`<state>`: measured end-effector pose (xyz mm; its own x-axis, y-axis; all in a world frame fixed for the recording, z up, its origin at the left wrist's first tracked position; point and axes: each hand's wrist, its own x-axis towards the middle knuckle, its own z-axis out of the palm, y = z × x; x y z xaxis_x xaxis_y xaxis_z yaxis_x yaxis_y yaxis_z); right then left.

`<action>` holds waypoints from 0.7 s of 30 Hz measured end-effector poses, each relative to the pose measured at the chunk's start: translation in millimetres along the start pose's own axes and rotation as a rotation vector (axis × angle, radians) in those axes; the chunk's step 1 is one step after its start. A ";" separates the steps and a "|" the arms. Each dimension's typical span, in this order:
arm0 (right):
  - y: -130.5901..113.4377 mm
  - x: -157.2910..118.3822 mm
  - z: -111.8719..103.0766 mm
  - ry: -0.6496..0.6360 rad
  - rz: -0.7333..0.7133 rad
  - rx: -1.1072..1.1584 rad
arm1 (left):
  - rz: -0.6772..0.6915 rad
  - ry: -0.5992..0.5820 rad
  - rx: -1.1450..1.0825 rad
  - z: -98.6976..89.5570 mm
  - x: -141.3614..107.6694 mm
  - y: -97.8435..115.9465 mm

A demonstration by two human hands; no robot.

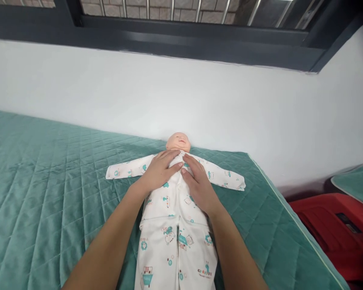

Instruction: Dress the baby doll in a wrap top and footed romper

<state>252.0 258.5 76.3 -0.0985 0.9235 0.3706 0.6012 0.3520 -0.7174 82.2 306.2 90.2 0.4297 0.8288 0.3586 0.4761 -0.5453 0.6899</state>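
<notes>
A baby doll [178,141] lies on its back with its head close to the white wall. It is dressed in a white printed top [226,177] with the sleeves spread to both sides, and white printed trousers [161,253]. My left hand [161,169] rests on the left side of the chest, just below the neck, fingers laid on the fabric. On the right side of the chest lies my right hand [199,183], its fingers extended over the cloth near the front opening. Parts of the upper chest are hidden under both hands.
A green quilted cover [63,185] lies under the doll, its edge running down the right side. Beyond it at the right stands a red plastic object [329,225] with green fabric above. A dark window frame [175,38] spans the wall [169,92].
</notes>
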 end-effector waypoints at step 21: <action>18.2 11.0 -5.1 0.005 0.010 0.061 | 0.011 0.036 -0.074 5.7 1.5 -11.9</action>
<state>265.9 274.3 70.3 -0.0890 0.9262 0.3664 0.5530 0.3519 -0.7552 81.6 313.3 78.9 0.4063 0.8272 0.3881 0.4126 -0.5451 0.7298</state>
